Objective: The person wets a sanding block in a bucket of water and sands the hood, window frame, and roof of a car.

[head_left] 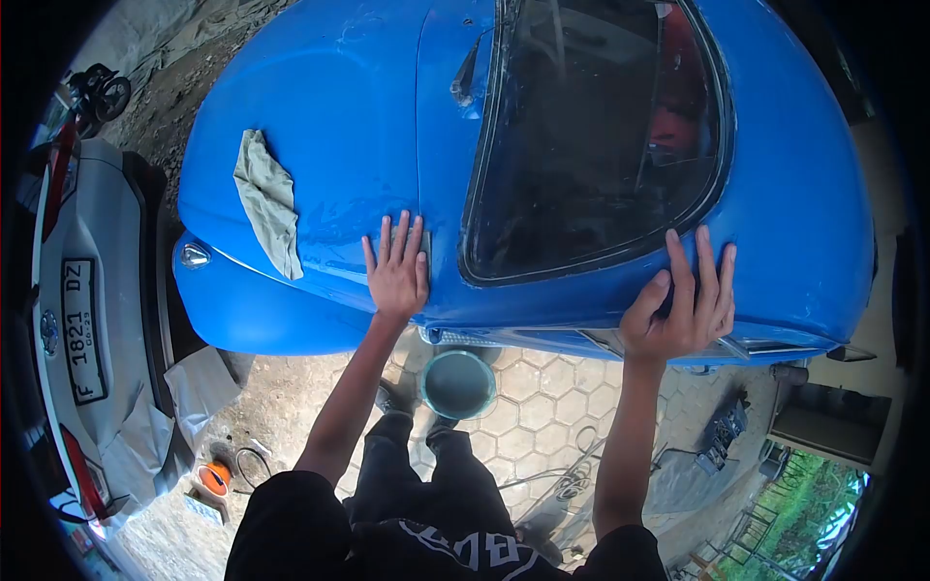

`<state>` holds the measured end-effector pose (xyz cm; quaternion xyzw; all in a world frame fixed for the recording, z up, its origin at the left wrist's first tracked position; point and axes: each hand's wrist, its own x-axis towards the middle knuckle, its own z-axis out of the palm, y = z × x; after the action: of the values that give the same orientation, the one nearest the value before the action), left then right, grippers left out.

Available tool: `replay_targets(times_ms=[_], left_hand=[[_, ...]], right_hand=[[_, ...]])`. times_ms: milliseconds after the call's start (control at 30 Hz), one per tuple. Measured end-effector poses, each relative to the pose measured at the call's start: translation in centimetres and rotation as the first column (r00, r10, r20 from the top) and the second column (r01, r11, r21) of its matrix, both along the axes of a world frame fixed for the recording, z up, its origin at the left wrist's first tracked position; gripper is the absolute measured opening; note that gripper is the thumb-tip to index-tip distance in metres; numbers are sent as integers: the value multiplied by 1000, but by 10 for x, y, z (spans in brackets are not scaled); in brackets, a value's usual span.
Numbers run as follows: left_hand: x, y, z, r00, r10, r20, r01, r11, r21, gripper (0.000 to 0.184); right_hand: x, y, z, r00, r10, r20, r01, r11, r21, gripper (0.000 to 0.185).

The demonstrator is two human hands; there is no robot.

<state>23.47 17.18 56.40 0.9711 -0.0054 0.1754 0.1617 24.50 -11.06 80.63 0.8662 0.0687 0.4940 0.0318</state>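
Observation:
My left hand lies flat on the blue car, near the rear corner of its hood, fingers stretched out. Under those fingers a small grey-green sheet partly shows; it looks like sandpaper, but most of it is covered. My right hand rests on the car body at the lower edge of the windshield, its fingers apart and nothing visible in them. A crumpled pale green cloth is draped on the hood, left of my left hand.
A teal bucket of water stands on the hexagonal paving by my feet. Close on the left is a silver car. An orange container sits on the ground, and a coiled hose lies near my right side.

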Motion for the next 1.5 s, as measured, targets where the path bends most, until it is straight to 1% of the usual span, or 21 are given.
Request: replay_targets(times_ms=[67,167,267,300,367,400,433,533,567,633,667,767,867,900,967,1067,1167,1267,1367,1400,1500], left_hand=[[-1,0,-4,1000,24,-2,-24,999,-27,54],[-51,-7,-60,989,107,105,-86,979,-186,54],[-70,11,-102,976,10,218,-1,999,-40,55],[-64,9,-93,986,47,158,-38,998,-59,54],[-30,6,-35,993,115,33,-112,990,-86,54],[-4,6,-3,995,102,-21,-104,989,-109,55],[16,8,15,994,85,-72,-94,987,-130,57],[13,11,9,997,54,-62,-64,982,-177,57],[-7,9,-7,997,68,-41,-74,984,-160,57],[-55,9,-57,995,96,22,-93,988,-124,56],[-55,16,-54,998,57,40,-55,997,-52,56],[25,27,9,992,93,-85,-101,990,-101,57],[103,24,22,996,74,49,-64,983,-171,57],[98,22,25,997,78,26,-73,985,-156,58],[55,20,20,997,75,-35,-79,991,-110,58],[-10,15,-6,996,64,-59,-70,991,-118,58],[7,19,4,998,39,-55,-43,997,-61,57],[72,32,27,1000,-10,-17,9,999,-41,57],[82,33,22,999,-45,5,45,998,-50,57],[73,35,22,997,-72,-24,71,997,-20,57],[36,37,13,985,-148,-87,147,989,-20,58]], right_hand=[[-1,0,2,1000,-8,-5,8,1000,-30,34],[0,-3,1,1000,7,5,-7,999,-54,35],[-1,-3,1,1000,-3,-3,3,997,-81,36],[-2,-5,1,1000,3,-8,-4,996,-90,36],[-1,-7,1,1000,16,-16,-17,995,-94,38],[0,-9,1,999,40,-12,-41,994,-99,38],[1,-9,0,998,61,-6,-62,993,-102,38],[1,-7,2,998,64,-8,-65,992,-112,39],[0,-6,4,997,73,-11,-74,991,-111,39],[3,-7,2,996,90,3,-90,990,-107,39],[2,-8,1,997,75,4,-74,992,-105,39],[2,-3,1,998,69,4,-69,995,-78,39],[0,-4,1,999,37,-2,-37,995,-96,39],[0,-4,1,999,37,-4,-37,995,-89,39],[0,-3,1,999,43,-5,-44,996,-79,39],[2,-4,1,998,56,7,-56,996,-66,38],[0,-2,1,1000,13,8,-12,997,-74,38],[-2,-1,1,1000,-2,2,3,998,-61,37],[-1,1,2,1000,-12,1,12,999,-39,37],[-1,2,2,1000,-16,-12,15,999,-29,37],[-1,1,3,1000,-18,-13,18,1000,-17,37]])
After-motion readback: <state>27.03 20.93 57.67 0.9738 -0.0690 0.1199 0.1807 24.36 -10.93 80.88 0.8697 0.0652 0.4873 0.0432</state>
